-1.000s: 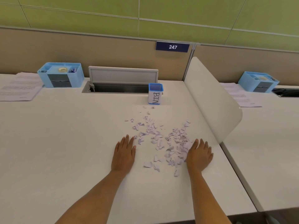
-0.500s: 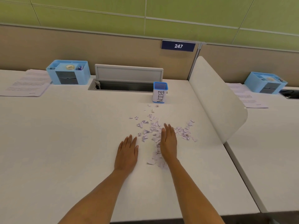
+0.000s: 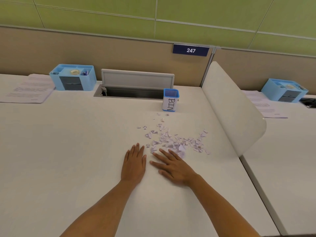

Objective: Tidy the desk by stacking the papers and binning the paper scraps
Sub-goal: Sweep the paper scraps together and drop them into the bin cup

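Several small white paper scraps point(image 3: 176, 141) lie scattered on the white desk point(image 3: 68, 151), bunched just beyond my fingers. My left hand point(image 3: 134, 162) lies flat on the desk, fingers straight, left of the scraps. My right hand point(image 3: 172, 165) rests flat beside it, fingers spread and angled left, fingertips touching the near edge of the scrap pile. A small blue mesh cup labelled BIN point(image 3: 171, 100) stands upright behind the scraps. A stack of printed papers point(image 3: 29, 89) sits at the far left.
A blue desk organiser point(image 3: 72, 76) stands next to the papers. An open cable tray with a raised lid point(image 3: 136, 82) is behind the bin. A curved white divider point(image 3: 234, 110) bounds the desk on the right; beyond it lie more papers point(image 3: 263, 103) and another organiser point(image 3: 283, 89).
My right hand swept from the right side of the scraps leftward and back toward me, pushing the scraps into a tighter pile. My left hand stayed flat in place.
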Tool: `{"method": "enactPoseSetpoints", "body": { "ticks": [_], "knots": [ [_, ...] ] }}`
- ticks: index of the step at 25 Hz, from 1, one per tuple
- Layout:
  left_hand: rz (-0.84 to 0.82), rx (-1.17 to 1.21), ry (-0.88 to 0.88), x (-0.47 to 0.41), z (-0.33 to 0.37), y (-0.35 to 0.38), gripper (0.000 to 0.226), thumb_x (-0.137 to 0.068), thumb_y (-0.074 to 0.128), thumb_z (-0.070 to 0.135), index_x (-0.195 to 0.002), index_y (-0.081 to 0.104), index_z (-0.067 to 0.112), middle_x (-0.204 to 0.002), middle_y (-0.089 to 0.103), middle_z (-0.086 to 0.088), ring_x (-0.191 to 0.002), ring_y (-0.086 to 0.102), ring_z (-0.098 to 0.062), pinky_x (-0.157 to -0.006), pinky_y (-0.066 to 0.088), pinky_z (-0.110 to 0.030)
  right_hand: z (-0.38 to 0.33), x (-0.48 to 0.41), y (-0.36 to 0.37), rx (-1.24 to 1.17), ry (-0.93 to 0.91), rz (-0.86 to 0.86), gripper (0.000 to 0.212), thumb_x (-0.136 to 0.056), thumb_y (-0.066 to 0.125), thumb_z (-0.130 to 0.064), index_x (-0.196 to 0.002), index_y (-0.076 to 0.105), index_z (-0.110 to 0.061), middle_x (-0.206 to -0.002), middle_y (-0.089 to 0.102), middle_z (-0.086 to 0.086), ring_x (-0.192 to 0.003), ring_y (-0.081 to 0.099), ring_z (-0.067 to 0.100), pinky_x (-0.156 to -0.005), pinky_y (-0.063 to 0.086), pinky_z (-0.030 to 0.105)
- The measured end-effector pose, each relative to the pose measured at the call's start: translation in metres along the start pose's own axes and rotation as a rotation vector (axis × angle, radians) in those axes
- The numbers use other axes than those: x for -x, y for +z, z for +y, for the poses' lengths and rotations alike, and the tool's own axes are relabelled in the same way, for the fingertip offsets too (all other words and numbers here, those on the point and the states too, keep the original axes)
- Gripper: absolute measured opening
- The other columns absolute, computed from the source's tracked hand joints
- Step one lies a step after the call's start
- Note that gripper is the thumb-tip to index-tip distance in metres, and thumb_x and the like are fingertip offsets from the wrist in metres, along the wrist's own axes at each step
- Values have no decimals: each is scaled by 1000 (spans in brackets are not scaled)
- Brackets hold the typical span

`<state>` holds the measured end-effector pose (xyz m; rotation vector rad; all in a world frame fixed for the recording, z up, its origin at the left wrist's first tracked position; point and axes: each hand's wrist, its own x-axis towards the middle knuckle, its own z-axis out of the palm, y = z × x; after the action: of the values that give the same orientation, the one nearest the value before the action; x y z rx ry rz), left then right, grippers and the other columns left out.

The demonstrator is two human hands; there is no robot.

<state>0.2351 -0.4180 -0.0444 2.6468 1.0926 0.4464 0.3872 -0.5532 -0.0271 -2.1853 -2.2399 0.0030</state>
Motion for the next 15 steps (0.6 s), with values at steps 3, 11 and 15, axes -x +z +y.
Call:
{"method": "enactPoseSetpoints", "body": {
  "ticks": [3, 11, 15],
  "knots": [
    [-15, -14, -14, -7, 1, 2, 69, -99, 1, 37, -123, 62, 14, -130, 58, -9, -119, 57, -24, -99, 44, -41, 27, -24, 0, -3, 178, 9, 62, -91, -8, -55, -148, 8, -38, -158, 2, -6, -146, -7, 19, -116, -10, 36],
    [-16, -66, 1, -31, 0, 9, 60, -92, 14, 36, -135, 50, 15, -144, 44, -9, -133, 41, -25, -110, 29, -40, 52, -55, -18, -315, 728, 89, 55, -95, 39, -47, -147, 25, -31, -155, 22, 3, -143, 19, 24, -114, 20, 41],
    [-45, -79, -3, -44, -1, 10, 56, -92, 19, 34, -129, 56, 14, -138, 50, -10, -127, 49, -27, -105, 36, -41, 50, -62, -15, -374, 660, 174, 37, -96, 47, -23, -133, 52, -24, -143, 44, 4, -132, 38, 23, -104, 37, 36]
  ]
}}
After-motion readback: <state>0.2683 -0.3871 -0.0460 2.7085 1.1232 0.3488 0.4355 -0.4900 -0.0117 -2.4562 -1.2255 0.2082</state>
